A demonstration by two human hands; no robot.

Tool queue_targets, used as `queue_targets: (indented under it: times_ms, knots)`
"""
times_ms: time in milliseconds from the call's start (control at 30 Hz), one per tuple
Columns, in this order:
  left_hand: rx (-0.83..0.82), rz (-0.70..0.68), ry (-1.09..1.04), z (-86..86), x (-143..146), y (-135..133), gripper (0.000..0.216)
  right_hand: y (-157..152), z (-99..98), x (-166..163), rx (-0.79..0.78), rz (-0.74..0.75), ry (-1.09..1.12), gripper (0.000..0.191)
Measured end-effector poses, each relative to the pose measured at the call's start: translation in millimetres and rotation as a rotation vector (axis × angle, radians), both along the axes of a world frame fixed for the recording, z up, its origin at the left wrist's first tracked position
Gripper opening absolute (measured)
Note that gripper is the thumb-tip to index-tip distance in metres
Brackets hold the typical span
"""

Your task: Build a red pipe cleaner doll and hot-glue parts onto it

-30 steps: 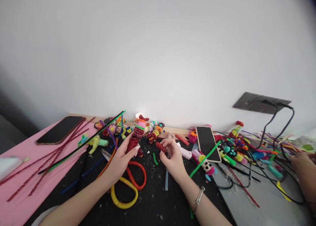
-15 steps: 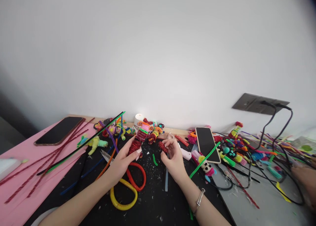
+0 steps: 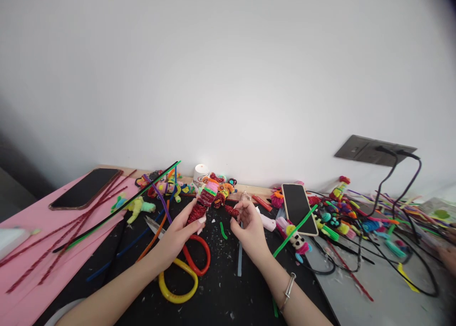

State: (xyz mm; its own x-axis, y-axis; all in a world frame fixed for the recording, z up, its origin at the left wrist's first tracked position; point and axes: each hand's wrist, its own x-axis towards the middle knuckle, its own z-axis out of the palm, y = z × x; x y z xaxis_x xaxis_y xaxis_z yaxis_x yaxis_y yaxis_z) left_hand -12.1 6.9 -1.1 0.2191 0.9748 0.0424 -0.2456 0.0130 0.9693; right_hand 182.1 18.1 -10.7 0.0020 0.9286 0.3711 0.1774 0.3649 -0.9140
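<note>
The left hand (image 3: 183, 227) has its fingers closed around the lower part of a glittery red figure (image 3: 208, 193), which leans away toward the wall with its pink-and-green-banded upper part showing above the grip. The right hand (image 3: 249, 228) pinches a small red coil (image 3: 232, 211) between thumb and fingers, just beside the figure and apart from it. Both are held over the black worktop (image 3: 221, 300). Scissors (image 3: 178, 299) with one yellow and one red handle lie partly under the left hand, a short green piece (image 3: 223, 230) lies between the hands, and a white-rimmed phone (image 3: 300, 209) rests to the right.
</note>
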Motion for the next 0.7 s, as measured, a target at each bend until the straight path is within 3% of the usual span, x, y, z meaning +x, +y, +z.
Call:
queue_targets:
  times_ms: [167,300,700]
  knots:
    - [-0.002,-0.02,-0.036,-0.7,0.0,1.0,0.045,-1.1,3.8,-0.2,0.049,0.072,0.017,0.024]
    - [-0.001,-0.027,-0.043,-1.9,-0.4,1.3,0.045,-2.0,5.6,-2.1,-0.01,0.132,0.08,0.024]
    - [-0.067,-0.028,-0.124,1.0,1.9,-0.6,0.05,-2.1,-0.3,-2.8,-0.069,0.13,0.163,0.029]
